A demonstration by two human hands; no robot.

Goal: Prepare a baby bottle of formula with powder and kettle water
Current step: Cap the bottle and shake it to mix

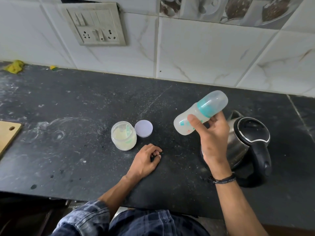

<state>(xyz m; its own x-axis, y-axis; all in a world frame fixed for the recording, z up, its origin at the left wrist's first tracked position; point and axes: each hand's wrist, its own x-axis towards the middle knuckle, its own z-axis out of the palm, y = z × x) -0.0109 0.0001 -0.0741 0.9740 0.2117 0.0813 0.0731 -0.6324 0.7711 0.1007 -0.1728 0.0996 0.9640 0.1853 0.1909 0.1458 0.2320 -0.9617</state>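
Note:
My right hand holds a clear baby bottle above the counter, tilted with its teal collar and domed cap pointing up and right. The bottle looks milky white inside. My left hand rests on the dark counter with its fingers loosely curled and nothing in it. An open jar of pale powder with a teal scoop inside stands left of centre. Its lilac lid lies flat just to the right of it. A steel kettle with a black lid and handle stands behind my right hand.
The dark stone counter is dusted with white smears. A wooden board juts in at the left edge. A yellow cloth lies at the far left by the tiled wall. A switch and socket plate is on the wall.

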